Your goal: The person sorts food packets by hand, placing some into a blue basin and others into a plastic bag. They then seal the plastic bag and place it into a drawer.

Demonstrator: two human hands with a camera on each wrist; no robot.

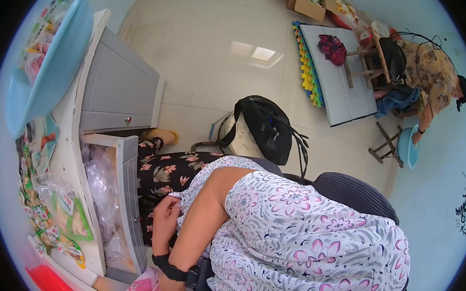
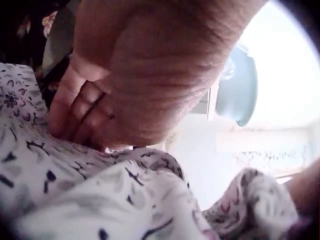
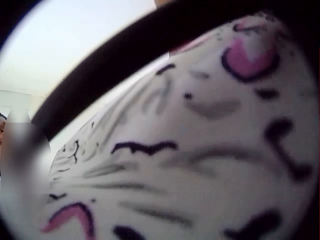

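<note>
In the head view my left hand [image 1: 165,218] is in front of my waist, fingers bent at the hem of a white floral shirt [image 1: 295,200]. Close up in the left wrist view, the left hand [image 2: 130,75] has curled fingers, their tips right against the folded shirt fabric [image 2: 125,195]. Across my body runs the bare right arm [image 1: 210,216], down to the dark wrist camera [image 1: 199,278]; the right hand itself is hidden. Only shirt fabric [image 3: 200,140] and a dark strap [image 3: 105,65] fill most of the right wrist view.
An open drawer [image 1: 130,205] with clear plastic bags [image 1: 103,193] is before me. The white tabletop [image 1: 72,171] bears a blue basin [image 1: 63,76] and food packets [image 1: 66,211]. Near my chair lies a black bag [image 1: 267,130]. A person [image 1: 434,69] sits across the room.
</note>
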